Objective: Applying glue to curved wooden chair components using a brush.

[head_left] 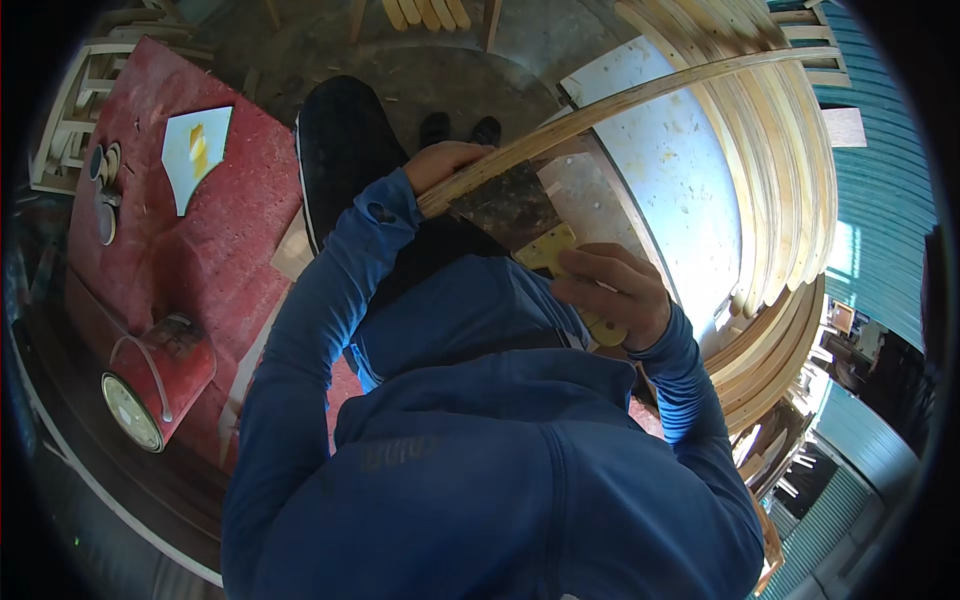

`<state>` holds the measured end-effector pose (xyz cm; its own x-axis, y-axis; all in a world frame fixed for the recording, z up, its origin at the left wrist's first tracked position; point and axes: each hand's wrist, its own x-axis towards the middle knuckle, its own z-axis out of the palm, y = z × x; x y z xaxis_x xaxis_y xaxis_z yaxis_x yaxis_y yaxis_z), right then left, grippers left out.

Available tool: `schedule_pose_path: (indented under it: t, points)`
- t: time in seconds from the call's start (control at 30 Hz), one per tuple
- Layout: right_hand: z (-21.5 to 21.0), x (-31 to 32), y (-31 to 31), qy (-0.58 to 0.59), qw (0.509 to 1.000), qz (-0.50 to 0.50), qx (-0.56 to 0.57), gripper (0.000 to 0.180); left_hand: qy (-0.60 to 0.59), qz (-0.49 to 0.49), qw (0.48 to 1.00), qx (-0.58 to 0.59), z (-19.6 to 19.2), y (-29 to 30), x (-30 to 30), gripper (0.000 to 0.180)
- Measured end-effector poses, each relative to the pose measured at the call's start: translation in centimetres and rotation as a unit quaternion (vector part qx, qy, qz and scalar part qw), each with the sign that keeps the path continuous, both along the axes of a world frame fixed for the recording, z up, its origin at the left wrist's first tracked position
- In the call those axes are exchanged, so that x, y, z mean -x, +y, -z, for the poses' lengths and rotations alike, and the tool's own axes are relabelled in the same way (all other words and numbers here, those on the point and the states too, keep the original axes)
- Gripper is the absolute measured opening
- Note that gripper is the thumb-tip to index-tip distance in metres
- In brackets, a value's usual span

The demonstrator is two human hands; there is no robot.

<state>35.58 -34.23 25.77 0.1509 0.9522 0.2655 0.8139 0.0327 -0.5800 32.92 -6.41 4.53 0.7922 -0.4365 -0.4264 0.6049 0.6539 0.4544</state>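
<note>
My left hand (445,165) is closed around the near end of a long, slightly curved wooden strip (600,103), which slants up to the right. The strip's far end reaches over a stack of similar curved wooden pieces (775,170). Below the strip, my right hand (615,290) grips a yellow hand tool (547,250) with a flat, spotted end. The tool's yellow lower part shows beneath my fingers, and its exact kind is unclear. Between the tool and the strip there is a visible gap.
On the red board (250,180) at left lie a white plate smeared with yellow paste (197,155) and several small round discs (107,225). A red can with a handle (165,380) stands nearer. A pale, stained panel (680,170) is at right; wooden slats (425,12) lie on the floor ahead.
</note>
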Motion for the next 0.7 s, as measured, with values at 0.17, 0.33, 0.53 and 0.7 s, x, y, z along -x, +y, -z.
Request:
schedule_pose_path:
  t: [0.17, 0.33, 0.53, 0.7]
  points:
    - [1.0, -1.0, -0.1, -0.032, 0.998, 0.030, -0.052, 0.042, -0.163, 0.091, 0.957, 0.222, -1.3, 0.7, 0.1, 0.036]
    - [1.1, -0.1, 0.1, -0.038, 0.999, -0.010, 0.003, 0.043, 0.014, 0.010, 1.000, 0.023, -1.6, -0.2, 0.3, 0.038]
    - [0.1, -0.4, -0.9, 0.020, 1.000, 0.018, 0.003, 0.040, 0.007, -0.005, 0.999, -0.040, -1.9, -0.2, 0.2, 0.039]
    - [1.0, -0.4, -0.7, 0.012, 0.998, 0.047, -0.037, 0.039, -0.037, 0.026, 0.999, 0.027, -2.8, -0.2, 0.6, 0.042]
